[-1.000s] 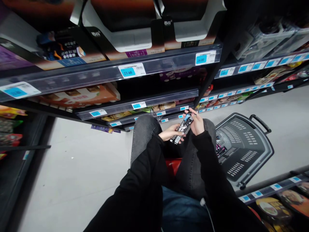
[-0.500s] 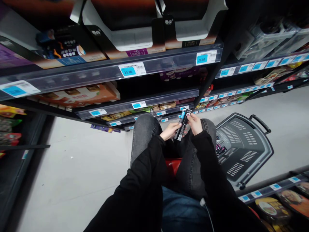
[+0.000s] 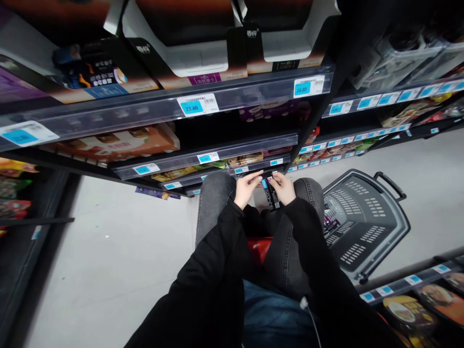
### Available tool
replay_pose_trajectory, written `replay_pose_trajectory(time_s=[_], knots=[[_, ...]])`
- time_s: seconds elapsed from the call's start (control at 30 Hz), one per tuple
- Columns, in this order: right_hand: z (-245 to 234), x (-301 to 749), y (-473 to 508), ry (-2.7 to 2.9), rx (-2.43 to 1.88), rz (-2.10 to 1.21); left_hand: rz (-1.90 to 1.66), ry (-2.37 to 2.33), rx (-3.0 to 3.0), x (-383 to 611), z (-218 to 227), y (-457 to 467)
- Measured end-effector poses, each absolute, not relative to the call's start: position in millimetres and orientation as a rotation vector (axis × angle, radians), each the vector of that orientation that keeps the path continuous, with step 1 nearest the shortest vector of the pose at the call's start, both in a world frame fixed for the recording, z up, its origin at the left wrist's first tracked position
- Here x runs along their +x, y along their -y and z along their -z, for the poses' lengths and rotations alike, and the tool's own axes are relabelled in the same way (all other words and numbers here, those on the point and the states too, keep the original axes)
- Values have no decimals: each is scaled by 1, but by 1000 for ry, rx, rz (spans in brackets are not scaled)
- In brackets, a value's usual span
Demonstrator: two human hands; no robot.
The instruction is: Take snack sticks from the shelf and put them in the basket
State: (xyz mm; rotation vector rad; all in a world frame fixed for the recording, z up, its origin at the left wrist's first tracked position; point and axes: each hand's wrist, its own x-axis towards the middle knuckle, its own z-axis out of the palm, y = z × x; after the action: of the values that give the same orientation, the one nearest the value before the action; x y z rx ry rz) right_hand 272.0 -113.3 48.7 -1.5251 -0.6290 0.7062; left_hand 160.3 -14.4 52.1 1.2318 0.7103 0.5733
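Observation:
Between my knees, a slim black packet (image 3: pixel 270 194) with white print and a blue patch hangs tilted from my fingers. My right hand (image 3: pixel 285 187) pinches it near its upper right end. At its upper left end is my left hand (image 3: pixel 246 189), with the thumb and forefinger closed together on the edge. The fingertips partly cover the packet's top. A grey and black shopping basket (image 3: pixel 380 191) stands on the floor to my right, with some small dark and pink packs (image 3: pixel 330 218) inside.
Shelves with price tags (image 3: pixel 197 105) rise in front of me, holding open display boxes (image 3: pixel 177 60) and an orange pack (image 3: pixel 123 142). Another shelf edge (image 3: pixel 413 280) with round food tubs (image 3: pixel 409 311) is close at lower right. Pale floor (image 3: pixel 119 251) lies to the left.
My left hand has shifted from the packet's middle up to its top left edge. The packet has swung so that its lower end points right. The basket has not moved.

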Motion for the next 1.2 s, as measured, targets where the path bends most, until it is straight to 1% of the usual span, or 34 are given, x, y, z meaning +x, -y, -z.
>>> replay_pose_trajectory(time_s=[0.07, 0.13, 0.27, 0.7, 0.87, 1.0, 1.2], knots=[[-51, 269, 114, 625, -1566, -644, -561, -745, 1196, 161, -49, 14], [-55, 265, 115, 680, -1634, -504, -555, -764, 1182, 162, -46, 14], [-61, 257, 114, 995, -1799, -186, -548, -780, 1181, 164, -43, 18], [-56, 248, 111, 1097, -2012, 32, -624, -708, 1292, 164, -47, 22], [-58, 254, 110, 1261, -2017, 83, -664, -688, 1330, 165, -45, 26], [-54, 253, 108, 1391, -2064, 120, -708, -724, 1383, 166, -46, 26], [-53, 241, 102, 1417, -2205, 182, -735, -810, 1347, 165, -44, 21]])
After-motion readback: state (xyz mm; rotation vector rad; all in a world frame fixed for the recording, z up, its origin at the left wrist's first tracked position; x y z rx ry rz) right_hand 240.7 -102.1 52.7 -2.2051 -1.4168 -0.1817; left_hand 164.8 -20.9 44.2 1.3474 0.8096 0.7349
